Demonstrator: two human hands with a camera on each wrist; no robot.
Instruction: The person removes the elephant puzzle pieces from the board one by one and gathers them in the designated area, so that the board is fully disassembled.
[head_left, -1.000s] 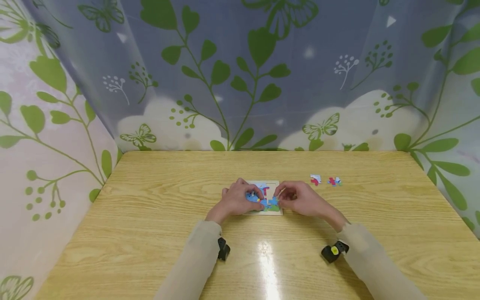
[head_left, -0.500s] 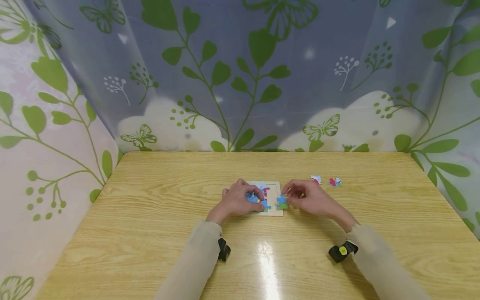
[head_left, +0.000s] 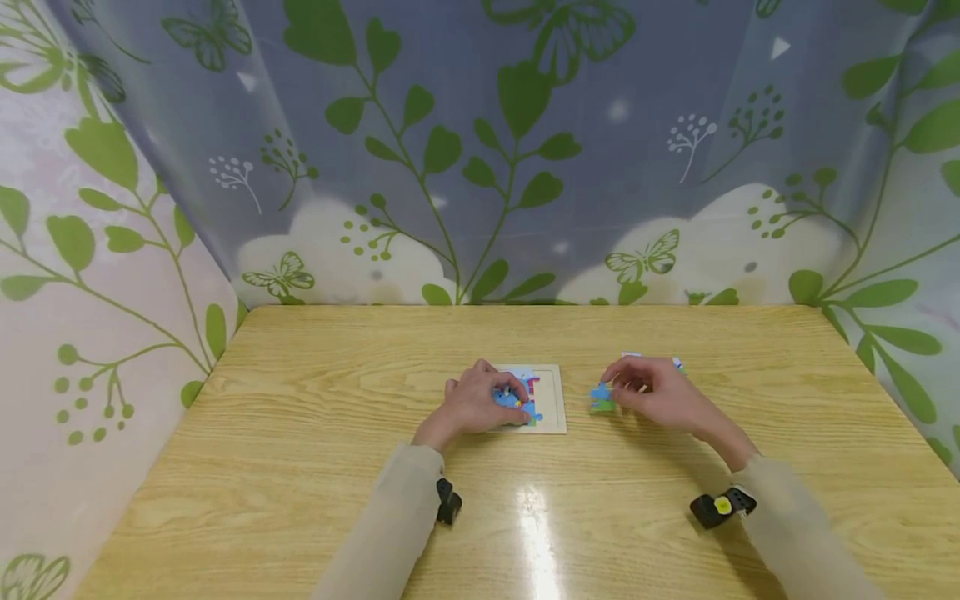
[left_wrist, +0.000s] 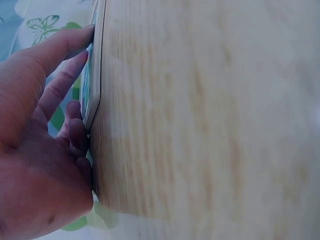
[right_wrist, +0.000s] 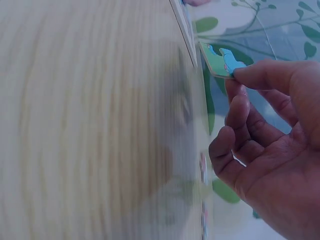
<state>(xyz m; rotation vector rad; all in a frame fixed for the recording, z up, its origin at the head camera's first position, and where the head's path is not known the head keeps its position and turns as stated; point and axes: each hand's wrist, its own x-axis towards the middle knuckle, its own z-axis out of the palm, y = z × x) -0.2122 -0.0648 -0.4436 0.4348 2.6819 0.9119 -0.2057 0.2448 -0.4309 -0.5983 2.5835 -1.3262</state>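
A small jigsaw puzzle in a pale frame board (head_left: 553, 402) lies flat on the table in the head view. Blue and pink pieces fill part of it, and a bare strip shows on its right. My left hand (head_left: 480, 397) holds the board's left part, with thumb and index finger bent over the pieces; in the left wrist view the other fingers (left_wrist: 76, 135) curl by the board's edge. To the right of the board, my right hand (head_left: 660, 392) pinches a blue and green puzzle piece (head_left: 600, 397) by its right side. The piece (right_wrist: 220, 64) is off the table in the right wrist view.
Behind my right hand, the white edges of two loose puzzle pieces (head_left: 632, 354) (head_left: 678, 364) show on the wooden table (head_left: 337, 367). A leaf-patterned cloth (head_left: 465, 167) hangs at the table's back and sides.
My right hand has lifted the blue and green puzzle piece off the board's right side and carried it right, baring that strip. My left hand has stayed in place.
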